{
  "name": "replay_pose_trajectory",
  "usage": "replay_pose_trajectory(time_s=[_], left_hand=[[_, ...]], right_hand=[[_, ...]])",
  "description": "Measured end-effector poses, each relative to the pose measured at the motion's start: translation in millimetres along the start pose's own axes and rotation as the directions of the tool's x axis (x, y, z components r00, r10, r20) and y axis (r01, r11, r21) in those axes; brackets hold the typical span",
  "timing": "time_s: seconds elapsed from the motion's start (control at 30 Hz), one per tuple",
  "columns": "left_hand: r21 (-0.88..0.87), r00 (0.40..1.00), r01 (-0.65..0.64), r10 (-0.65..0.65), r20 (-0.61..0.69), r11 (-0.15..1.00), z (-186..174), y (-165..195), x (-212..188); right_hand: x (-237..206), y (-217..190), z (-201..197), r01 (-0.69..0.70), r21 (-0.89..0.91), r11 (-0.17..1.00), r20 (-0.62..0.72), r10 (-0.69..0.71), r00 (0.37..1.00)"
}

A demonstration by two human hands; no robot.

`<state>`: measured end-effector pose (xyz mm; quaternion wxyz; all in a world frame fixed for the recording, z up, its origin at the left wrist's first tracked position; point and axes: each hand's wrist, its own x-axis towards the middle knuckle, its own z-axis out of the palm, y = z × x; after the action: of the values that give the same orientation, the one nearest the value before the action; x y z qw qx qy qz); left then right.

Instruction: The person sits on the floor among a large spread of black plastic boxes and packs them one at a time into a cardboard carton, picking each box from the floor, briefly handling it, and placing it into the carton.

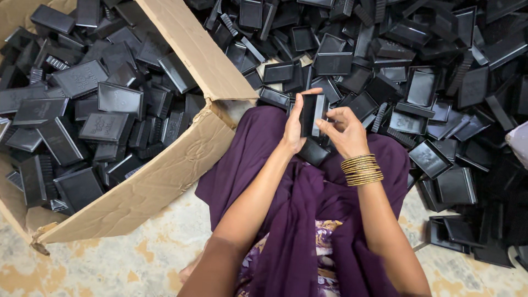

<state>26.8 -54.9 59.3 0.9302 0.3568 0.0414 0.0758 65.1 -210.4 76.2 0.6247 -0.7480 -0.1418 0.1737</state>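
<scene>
My left hand (293, 127) grips a small black plastic rectangular piece (311, 114), held upright over my lap. My right hand (345, 132) pinches the piece's right edge with thumb and fingers; gold bangles (361, 170) circle that wrist. Both hands hover just above my purple-clothed knees (264, 143). Another black piece (313, 152) lies on the cloth under the hands.
An open cardboard box (165, 181) on the left holds several black plastic pieces (82, 77). A large heap of loose black trays and lids (429, 71) covers the floor ahead and to the right. Speckled stone floor (137, 264) shows near me.
</scene>
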Motion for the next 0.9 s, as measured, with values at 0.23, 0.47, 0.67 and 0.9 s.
replay_pose_trajectory(time_s=[0.23, 0.47, 0.67, 0.9], left_hand=[[0.056, 0.987, -0.052, 0.06, -0.15, 0.997, -8, -7, 7], [0.183, 0.995, -0.022, 0.04, -0.094, 0.983, -12, -13, 6], [0.195, 0.995, -0.042, 0.058, -0.076, 0.98, -16, -14, 6], [0.366, 0.986, -0.152, 0.168, -0.013, 0.918, -17, -15, 3]], right_hand=[[-4, -24, -1, 0.059, 0.127, 0.99, -0.13, -0.042, 0.991], [-15, -57, 22, 0.037, -0.203, 0.979, -0.058, -0.049, 0.997], [-15, -58, 23, 0.025, -0.21, 0.977, -0.052, -0.037, 0.998], [-19, -53, 31, 0.028, -0.144, 0.989, -0.052, -0.036, 0.998]])
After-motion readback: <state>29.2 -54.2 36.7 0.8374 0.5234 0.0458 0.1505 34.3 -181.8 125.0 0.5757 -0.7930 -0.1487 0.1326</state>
